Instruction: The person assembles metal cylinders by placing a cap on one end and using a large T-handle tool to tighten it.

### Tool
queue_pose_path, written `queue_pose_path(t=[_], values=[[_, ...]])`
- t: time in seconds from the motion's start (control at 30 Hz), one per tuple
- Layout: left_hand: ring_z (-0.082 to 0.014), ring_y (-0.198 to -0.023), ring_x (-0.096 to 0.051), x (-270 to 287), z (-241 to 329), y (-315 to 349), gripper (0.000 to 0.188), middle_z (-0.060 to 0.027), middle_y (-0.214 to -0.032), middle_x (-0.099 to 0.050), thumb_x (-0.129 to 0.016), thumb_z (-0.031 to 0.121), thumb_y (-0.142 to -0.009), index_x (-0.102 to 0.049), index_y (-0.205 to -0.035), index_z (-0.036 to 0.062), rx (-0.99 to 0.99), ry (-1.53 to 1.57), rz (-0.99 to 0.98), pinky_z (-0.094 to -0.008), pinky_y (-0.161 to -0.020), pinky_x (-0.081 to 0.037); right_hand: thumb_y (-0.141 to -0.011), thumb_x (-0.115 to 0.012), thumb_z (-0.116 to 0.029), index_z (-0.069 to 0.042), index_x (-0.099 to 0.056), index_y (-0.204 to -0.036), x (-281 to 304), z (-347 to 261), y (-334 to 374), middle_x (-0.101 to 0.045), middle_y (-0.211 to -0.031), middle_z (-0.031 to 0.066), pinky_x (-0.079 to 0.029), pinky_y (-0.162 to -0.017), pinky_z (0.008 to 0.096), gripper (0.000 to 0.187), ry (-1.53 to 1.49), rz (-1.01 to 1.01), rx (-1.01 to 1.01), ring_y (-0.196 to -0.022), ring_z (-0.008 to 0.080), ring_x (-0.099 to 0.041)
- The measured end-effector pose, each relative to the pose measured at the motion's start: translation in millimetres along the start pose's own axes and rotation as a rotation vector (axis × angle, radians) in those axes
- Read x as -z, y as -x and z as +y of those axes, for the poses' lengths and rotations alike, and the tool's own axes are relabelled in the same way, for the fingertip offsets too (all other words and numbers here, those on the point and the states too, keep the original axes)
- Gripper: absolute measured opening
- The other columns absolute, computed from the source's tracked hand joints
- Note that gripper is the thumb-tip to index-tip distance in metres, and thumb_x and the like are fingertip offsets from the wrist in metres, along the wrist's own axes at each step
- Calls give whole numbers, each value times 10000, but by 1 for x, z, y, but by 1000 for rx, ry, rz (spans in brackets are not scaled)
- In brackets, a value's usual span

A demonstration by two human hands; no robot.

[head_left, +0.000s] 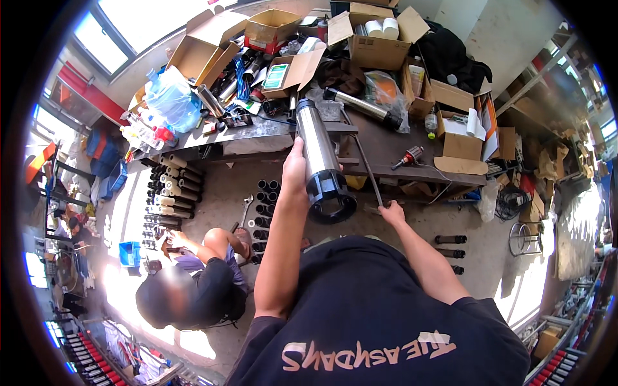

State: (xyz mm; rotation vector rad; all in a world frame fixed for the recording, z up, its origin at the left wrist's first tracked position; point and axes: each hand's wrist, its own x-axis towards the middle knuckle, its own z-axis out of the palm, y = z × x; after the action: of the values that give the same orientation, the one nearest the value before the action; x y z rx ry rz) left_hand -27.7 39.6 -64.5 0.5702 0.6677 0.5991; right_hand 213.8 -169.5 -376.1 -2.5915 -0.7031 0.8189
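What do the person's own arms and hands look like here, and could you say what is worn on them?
Both forearms are bare, and the left hand and right hand wear no gloves. Short sleeves of a dark T-shirt, with pale lettering on it, cover only the upper arms.

I see strong daylight from the windows (122, 32) at upper left, blowing out the floor (122, 283) at lower left. The steel cylinder (317, 145) shows glare streaks. Fisheye bending curves edges near the dark rim; the centre stays sharp.
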Motion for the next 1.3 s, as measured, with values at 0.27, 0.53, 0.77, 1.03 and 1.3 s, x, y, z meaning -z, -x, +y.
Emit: queue_pose_path(t=[0.27,0.53,0.77,1.03,1.3], values=[[-349,-735,-688,12,-3,-9,656,-251,-902,-646,-243,501,-1068,-459,-1211,-102,32,97,-109,-462,-649,-611,-814,-701,-486,-11,-598,-1258,3,-4,15,-695,-1151,191,-504,-957,430,658,-40,2,-2,-1132,356,-641],[-324,-710,-698,-6,-3,6,627,-221,-880,-655,-276,501,-1066,-487,-1203,-73,-32,-26,-30,-449,-609,-613,-803,-716,-472,-31,-408,-1484,-11,-8,7,-604,-1337,208,-421,-1058,466,868,54,-103,123,-1244,349,-580],[-288,-703,-680,-5,-19,10,706,-177,-894,-657,-249,609,-1033,-570,-1145,-11,-161,-56,-78,-432,-639,-591,-761,-735,-530,-110,-261,-1578,-9,-12,-9,-358,-1591,161,-280,-1158,561,1034,0,-238,24,-1458,344,-352],[-266,-676,-665,-8,-22,24,504,-157,-909,-644,-267,483,-1081,-457,-1274,58,-387,-91,-249,-390,-615,-579,-731,-793,-465,-25,-272,-1554,-31,9,-31,-381,-1564,208,-309,-1165,491,1069,-130,-222,141,-1447,354,-373],[-275,-679,-666,-11,-32,22,650,-159,-891,-645,-260,585,-1050,-546,-1160,12,-294,-91,-262,-398,-614,-576,-865,-737,-438,-13,-614,-908,-30,0,-34,-640,-774,56,-467,-569,326,444,-413,-139,101,-648,148,-577]])
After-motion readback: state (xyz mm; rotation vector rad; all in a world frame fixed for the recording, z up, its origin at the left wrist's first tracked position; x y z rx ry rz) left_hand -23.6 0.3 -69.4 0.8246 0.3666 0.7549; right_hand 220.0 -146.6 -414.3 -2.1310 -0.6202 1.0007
